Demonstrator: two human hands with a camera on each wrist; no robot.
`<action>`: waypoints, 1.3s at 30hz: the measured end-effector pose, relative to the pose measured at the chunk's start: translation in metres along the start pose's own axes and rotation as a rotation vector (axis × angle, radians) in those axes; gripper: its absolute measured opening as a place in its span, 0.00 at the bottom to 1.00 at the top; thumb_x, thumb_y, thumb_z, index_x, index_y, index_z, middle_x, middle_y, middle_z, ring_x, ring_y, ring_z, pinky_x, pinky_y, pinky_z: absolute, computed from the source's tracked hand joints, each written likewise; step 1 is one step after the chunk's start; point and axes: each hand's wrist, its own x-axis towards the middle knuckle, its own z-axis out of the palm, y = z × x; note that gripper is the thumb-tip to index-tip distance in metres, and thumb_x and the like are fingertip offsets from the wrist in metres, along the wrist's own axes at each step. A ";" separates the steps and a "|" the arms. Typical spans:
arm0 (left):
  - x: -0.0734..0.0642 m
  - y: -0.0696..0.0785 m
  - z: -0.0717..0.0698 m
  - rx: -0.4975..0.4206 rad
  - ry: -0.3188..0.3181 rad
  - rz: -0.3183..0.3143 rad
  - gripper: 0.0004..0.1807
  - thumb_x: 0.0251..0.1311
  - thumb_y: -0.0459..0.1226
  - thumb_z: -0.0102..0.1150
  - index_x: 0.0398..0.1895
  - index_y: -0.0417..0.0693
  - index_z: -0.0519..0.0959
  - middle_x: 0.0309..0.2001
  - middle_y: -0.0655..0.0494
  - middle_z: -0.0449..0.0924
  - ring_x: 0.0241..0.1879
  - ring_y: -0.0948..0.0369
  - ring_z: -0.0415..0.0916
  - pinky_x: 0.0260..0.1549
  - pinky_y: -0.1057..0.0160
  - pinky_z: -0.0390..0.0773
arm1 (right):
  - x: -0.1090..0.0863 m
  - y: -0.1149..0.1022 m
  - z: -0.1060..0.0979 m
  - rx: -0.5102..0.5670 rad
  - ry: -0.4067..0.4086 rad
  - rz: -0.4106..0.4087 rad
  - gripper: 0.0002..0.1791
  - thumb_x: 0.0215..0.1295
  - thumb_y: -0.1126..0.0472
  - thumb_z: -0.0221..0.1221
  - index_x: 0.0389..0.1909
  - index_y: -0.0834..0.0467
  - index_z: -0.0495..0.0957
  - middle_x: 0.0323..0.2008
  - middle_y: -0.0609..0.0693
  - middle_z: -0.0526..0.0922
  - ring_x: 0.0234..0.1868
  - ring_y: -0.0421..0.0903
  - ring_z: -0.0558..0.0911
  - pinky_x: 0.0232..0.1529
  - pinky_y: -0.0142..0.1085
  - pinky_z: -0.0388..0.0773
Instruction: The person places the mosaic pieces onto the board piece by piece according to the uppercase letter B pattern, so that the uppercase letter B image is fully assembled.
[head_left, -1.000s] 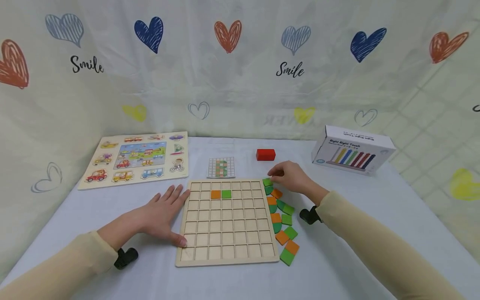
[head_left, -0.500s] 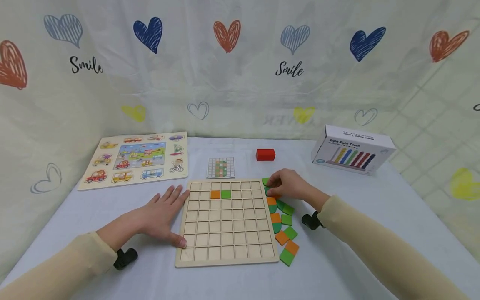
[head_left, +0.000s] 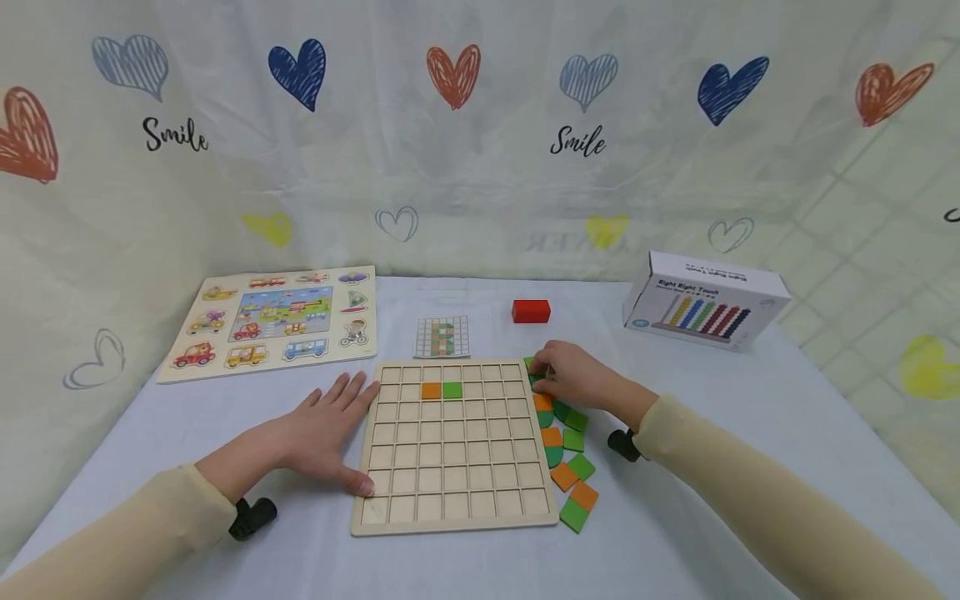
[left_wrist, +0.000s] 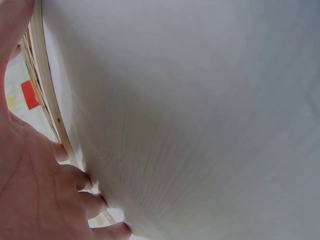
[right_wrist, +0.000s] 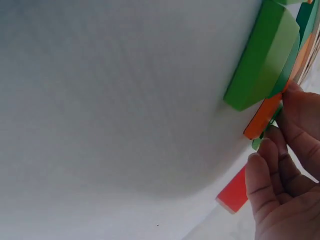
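A wooden grid board (head_left: pixel 441 527) lies flat in the middle, an orange square tile (head_left: pixel 431 391) and a green square tile (head_left: pixel 452 390) side by side in its second row. My left hand (head_left: pixel 322 429) rests spread along the board's left edge, thumb on its near corner; the left wrist view shows the palm beside the wooden rim. At the board's far right corner, my right hand (head_left: pixel 577 377) bends over the loose tiles. Its thumb and fingertips pinch a green tile (right_wrist: pixel 276 116), mostly hidden, next to an orange tile (right_wrist: pixel 262 120).
Several orange and green tiles (head_left: pixel 574 514) line the board's right side, some with a rounded edge. Behind the board are a printed pattern card (head_left: pixel 442 337), a red block (head_left: pixel 531 312), a vehicle puzzle (head_left: pixel 348 354) and a white box (head_left: pixel 707 300).
My right hand has moved from the farthest green tile slightly nearer, over the tiles beside the board's corner, covering the orange one there. My left hand stays put.
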 end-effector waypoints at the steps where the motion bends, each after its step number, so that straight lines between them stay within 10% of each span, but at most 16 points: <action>1: 0.000 0.000 0.000 -0.002 0.000 -0.001 0.77 0.41 0.74 0.69 0.82 0.38 0.42 0.82 0.32 0.34 0.81 0.32 0.32 0.72 0.24 0.42 | 0.000 0.000 0.000 -0.013 -0.002 -0.010 0.11 0.68 0.61 0.67 0.47 0.62 0.84 0.41 0.52 0.81 0.41 0.46 0.77 0.48 0.39 0.81; 11: 0.002 -0.001 0.001 0.002 0.000 -0.003 0.78 0.40 0.74 0.69 0.82 0.38 0.42 0.82 0.32 0.35 0.81 0.32 0.33 0.72 0.24 0.43 | -0.003 -0.003 0.001 0.032 0.028 -0.004 0.08 0.65 0.63 0.68 0.41 0.57 0.79 0.39 0.50 0.81 0.43 0.49 0.76 0.52 0.43 0.80; 31: 0.001 0.000 0.000 0.000 0.003 -0.007 0.77 0.40 0.74 0.70 0.82 0.38 0.43 0.82 0.32 0.35 0.81 0.32 0.33 0.71 0.24 0.42 | 0.008 -0.039 0.007 0.523 0.062 -0.002 0.10 0.72 0.66 0.61 0.50 0.63 0.84 0.43 0.54 0.86 0.41 0.46 0.80 0.43 0.34 0.79; 39: 0.001 0.000 0.001 -0.006 0.001 -0.014 0.77 0.40 0.73 0.70 0.82 0.39 0.43 0.82 0.32 0.35 0.81 0.32 0.32 0.72 0.24 0.42 | 0.023 -0.063 0.016 0.400 0.059 0.032 0.05 0.66 0.62 0.69 0.40 0.59 0.86 0.33 0.48 0.87 0.35 0.42 0.80 0.40 0.33 0.79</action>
